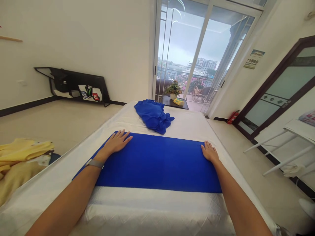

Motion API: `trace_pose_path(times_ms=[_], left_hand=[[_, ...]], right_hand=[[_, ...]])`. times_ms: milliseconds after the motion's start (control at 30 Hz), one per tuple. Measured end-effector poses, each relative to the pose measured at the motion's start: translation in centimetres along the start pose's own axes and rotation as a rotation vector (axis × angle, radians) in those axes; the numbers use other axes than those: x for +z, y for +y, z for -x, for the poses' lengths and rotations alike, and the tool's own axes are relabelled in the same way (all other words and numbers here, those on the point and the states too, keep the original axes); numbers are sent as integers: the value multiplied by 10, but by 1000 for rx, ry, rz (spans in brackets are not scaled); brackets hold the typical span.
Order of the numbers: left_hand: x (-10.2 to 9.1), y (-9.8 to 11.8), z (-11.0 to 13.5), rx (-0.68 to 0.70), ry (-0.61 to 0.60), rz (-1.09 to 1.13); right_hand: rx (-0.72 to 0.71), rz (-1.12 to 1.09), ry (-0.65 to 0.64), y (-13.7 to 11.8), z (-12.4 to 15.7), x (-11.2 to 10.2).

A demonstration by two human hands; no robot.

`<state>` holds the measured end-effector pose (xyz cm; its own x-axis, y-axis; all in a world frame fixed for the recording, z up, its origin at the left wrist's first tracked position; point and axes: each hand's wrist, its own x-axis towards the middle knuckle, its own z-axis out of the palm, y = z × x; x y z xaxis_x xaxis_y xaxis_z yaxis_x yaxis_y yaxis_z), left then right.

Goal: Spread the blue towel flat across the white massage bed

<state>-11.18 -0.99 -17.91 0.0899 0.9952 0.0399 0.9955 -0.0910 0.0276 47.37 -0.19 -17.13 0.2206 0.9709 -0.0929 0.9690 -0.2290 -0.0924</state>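
Blue cloth [157,164] lies folded flat across the white bed [152,209]. Our left hand [117,142] and right hand [210,152] rest open on its far edge, palms down, near opposite ends. Just beyond them sits a crumpled blue towel [154,115]. (Past the bed, we see a white pot [173,96] holding a flowering plant [173,88], beside a yellow packet [178,101] on a dark side table [167,102].)
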Motion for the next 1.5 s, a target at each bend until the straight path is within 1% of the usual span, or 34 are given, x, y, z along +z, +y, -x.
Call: trace_pose_path(times_ms=[100,200,267,400,533,667,767,833,867,900,933,1000,1067,1133,1167,1200,1233,1267,1300,1333,1433,1500], left_hand=[[-2,14,-4,55,26,21],[0,19,-7,38,-13,62],[4,16,-8,0,-27,92],[10,6,-9,-35,1,90],[11,7,-9,-62,27,68],[11,8,-8,-79,36,33],[7,5,-8,-86,2,-8],[2,9,-10,-87,-19,-34],[-1,17,-12,-77,-16,-41],[-3,30,-14,-54,-4,-41],[-4,47,-16,-13,13,-34],[-5,95,-22,105,44,1],[-3,150,-28,256,37,51],[1,197,-35,364,37,110],[3,213,-38,386,27,133],[5,222,-41,386,14,151],[7,225,-43,370,-4,164],[8,221,-44,345,-21,173],[9,212,-45,319,-38,177],[11,199,-47,293,-52,177],[16,141,-50,231,-98,144],[19,99,-50,197,-89,120]], right_hand=[[20,13,-9,12,-4,-1],[20,25,4,19,-6,0],[13,29,20,20,-5,1],[3,28,32,17,-3,0],[6,22,34,16,-1,-1],[4,14,51,15,1,-1],[0,5,48,15,1,0],[-3,-2,51,15,1,0],[-5,-7,56,15,1,1],[-7,-14,60,15,1,1],[-8,-20,64,15,1,2],[-13,-31,69,15,1,3],[-18,-39,70,16,0,4],[-19,-45,69,16,0,4],[-17,-45,68,16,0,4],[-15,-44,67,15,1,3],[-12,-41,67,15,2,2],[-9,-37,67,14,3,1],[-7,-33,65,14,4,0],[-6,-32,61,13,5,-1],[-6,-40,50,11,7,-3],[-4,-45,49,11,7,-3]])
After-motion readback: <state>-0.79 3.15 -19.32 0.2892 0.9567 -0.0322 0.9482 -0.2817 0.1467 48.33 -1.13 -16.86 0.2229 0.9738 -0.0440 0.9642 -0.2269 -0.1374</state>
